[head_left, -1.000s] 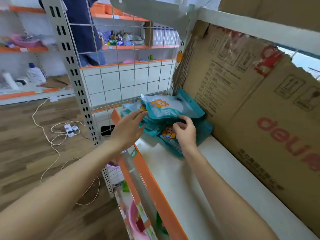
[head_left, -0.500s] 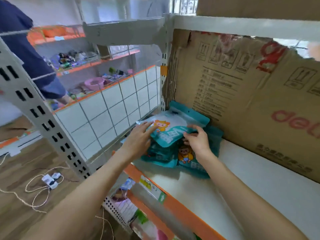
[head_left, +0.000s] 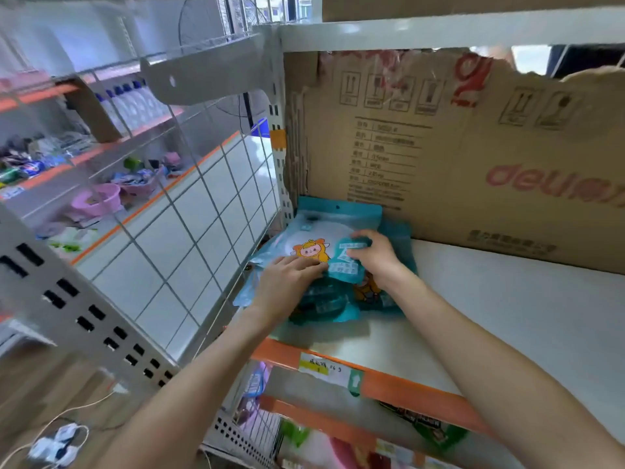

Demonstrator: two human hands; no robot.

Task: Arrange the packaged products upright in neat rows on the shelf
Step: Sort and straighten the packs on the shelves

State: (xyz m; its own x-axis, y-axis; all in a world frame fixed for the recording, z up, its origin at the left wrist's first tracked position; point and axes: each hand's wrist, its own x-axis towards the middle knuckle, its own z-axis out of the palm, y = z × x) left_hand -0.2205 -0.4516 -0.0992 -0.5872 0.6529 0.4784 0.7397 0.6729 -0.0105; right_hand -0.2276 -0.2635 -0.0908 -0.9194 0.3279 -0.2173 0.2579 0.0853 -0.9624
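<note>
A pile of teal packets with a cartoon figure lies in the left back corner of the white shelf (head_left: pixel 490 316). The top packet (head_left: pixel 324 231) leans back against the cardboard, its hang-hole end up. My left hand (head_left: pixel 287 282) rests on its lower left part with fingers stretched over the print. My right hand (head_left: pixel 375 255) grips its right edge, fingers curled round the folded foil. More packets (head_left: pixel 324 306) lie flat under both hands, partly hidden.
A brown cardboard sheet (head_left: pixel 473 147) lines the shelf's back. A wire grid panel (head_left: pixel 203 231) closes the left side. The orange front rail (head_left: pixel 406 387) carries a price label. Goods fill the lower shelf and the aisle shelves at left.
The camera has swung right and closer to the shelf. My right hand has moved up from the lower packets onto the top packet's right edge; the left hand stays on it.
</note>
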